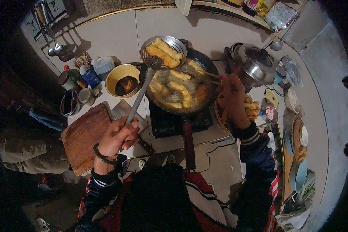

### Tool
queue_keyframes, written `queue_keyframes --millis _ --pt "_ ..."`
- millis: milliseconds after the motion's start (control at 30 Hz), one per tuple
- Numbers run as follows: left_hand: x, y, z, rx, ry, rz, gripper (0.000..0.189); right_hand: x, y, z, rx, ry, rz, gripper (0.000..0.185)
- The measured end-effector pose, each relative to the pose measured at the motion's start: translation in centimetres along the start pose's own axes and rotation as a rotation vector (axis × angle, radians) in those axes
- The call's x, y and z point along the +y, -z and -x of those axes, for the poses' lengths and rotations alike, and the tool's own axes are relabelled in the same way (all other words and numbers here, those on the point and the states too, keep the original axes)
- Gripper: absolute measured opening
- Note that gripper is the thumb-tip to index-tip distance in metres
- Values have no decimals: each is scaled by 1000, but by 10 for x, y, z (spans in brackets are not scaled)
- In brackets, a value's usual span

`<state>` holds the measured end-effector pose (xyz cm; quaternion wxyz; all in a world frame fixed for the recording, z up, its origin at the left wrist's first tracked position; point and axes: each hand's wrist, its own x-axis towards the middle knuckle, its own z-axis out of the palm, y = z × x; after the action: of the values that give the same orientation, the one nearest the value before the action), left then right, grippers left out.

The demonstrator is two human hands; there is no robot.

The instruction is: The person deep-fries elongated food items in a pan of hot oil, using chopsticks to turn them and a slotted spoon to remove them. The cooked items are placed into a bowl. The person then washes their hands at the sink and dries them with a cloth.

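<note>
My left hand point(117, 136) grips the handle of a slotted metal skimmer point(147, 62), which is held above the back left rim of a wok point(213, 62). Two golden fried dough pieces point(163, 52) lie on the skimmer. Several more battered pieces point(183, 91) sit in bubbling oil inside the wok. My right hand point(232, 95) holds chopsticks point(206, 77) at the wok's right side, their tips over the oil close to the pieces. Beneath the wok is a black induction cooker point(165, 127); the wok's dark red handle point(188, 145) points towards me.
At left are a wooden cutting board point(85, 137), a cleaver point(124, 108), a yellow bowl point(111, 78) of dark liquid and several bottles and jars. A lidded steel pot point(256, 68) stands at right, near a heap of fried pieces point(250, 108). Ladles point(59, 47) hang at upper left.
</note>
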<state>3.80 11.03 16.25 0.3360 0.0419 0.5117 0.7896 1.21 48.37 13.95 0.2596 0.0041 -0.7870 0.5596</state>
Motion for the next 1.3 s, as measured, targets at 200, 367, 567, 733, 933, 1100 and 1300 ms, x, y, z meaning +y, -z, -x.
queue_keyframes --millis 200,367,567,733,933,1100,1300 --pt "-2 -4 2 4 -11 -17 20 57 3 -51 24 -88 20 18" --pt "-5 -4 4 85 11 -45 20 93 -17 -69 -24 103 269 19" --pt "-10 -3 8 94 -6 -42 19 69 4 -70 124 -265 -275 30" --pt "-13 0 9 58 -6 -13 18 48 32 -52 274 -353 -249 39" --pt "-15 12 6 85 23 -16 18 2 29 -4 247 -287 -70 38" --pt "-16 18 2 36 27 24 17 -32 14 42 261 -161 -141 31" --pt "-15 21 -2 38 25 -48 22 -44 16 60 201 121 253 29"
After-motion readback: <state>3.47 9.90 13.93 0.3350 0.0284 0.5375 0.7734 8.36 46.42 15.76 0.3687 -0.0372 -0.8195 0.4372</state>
